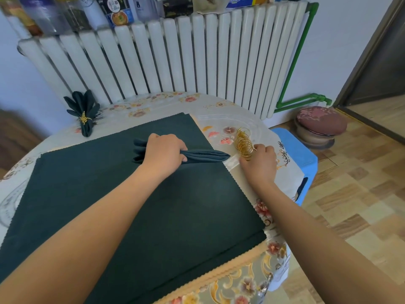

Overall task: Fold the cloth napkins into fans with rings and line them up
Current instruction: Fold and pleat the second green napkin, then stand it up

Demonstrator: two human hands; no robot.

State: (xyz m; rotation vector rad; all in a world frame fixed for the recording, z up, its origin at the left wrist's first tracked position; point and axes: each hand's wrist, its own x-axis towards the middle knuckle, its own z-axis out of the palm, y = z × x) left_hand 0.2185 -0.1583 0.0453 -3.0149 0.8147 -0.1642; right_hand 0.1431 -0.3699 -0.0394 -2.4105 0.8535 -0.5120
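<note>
Dark green cloth fanned out and cinched by a gold leaf ring — a finished napkin fan (84, 110) — lies at the upper left of the frame, likely the start of the line. Left of centre a stack of flat napkins (135, 205) covers the floral tablecloth (221, 106). On it the left hand (164, 150) curls tight round a pleated napkin (203, 155), probably to keep the soft folds from springing open. Right of centre the right hand (259, 160) pinches at a pile of thin gold wire rings (243, 142) — seemingly picking one for the pleats
</note>
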